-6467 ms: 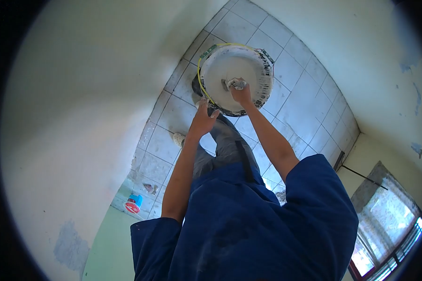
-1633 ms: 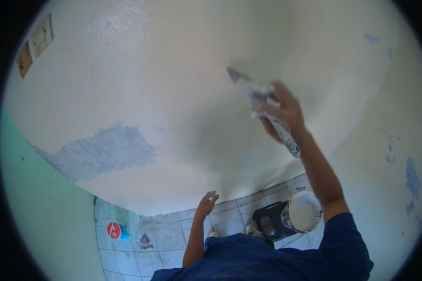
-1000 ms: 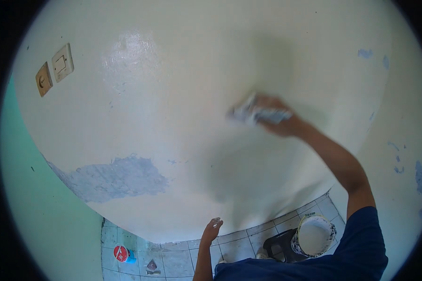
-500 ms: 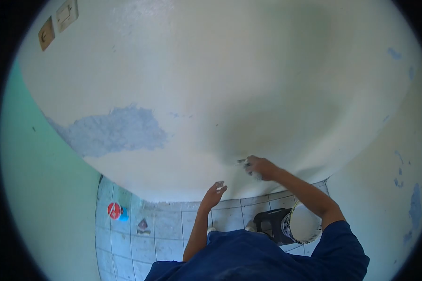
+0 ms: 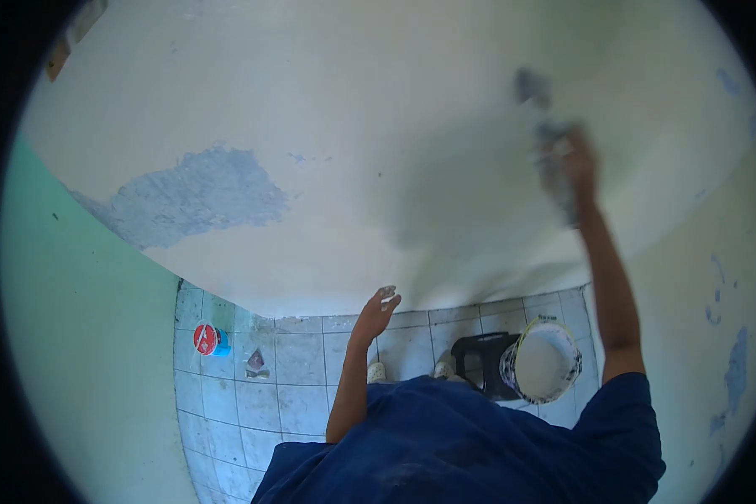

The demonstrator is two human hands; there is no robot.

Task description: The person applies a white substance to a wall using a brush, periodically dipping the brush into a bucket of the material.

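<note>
My right hand (image 5: 578, 164) is raised in front of the pale wall (image 5: 344, 101), closed around the handle of a tool (image 5: 550, 139) that is smeared by motion. The tool's dark head (image 5: 532, 87) is beyond the fingers, close to the wall. Lower down, my left hand (image 5: 378, 314) is held out near the foot of the wall, with white stuff on its fingertips. Its fingers are curled together, and whether something small is between them cannot be made out. A bare grey patch (image 5: 202, 197) shows on the wall at the left.
A bucket of pale material (image 5: 544, 363) stands at the right beside a dark stool (image 5: 487, 357). On the tiled floor (image 5: 298, 403) at the left is a red and blue tub (image 5: 211, 340) near a small dark-marked piece (image 5: 257, 361). My feet are below me, by the stool.
My right hand has swung up and to the right with the tool. My left hand stays in much the same pose. The view has shifted, so the wall patch and floor items appear higher.
</note>
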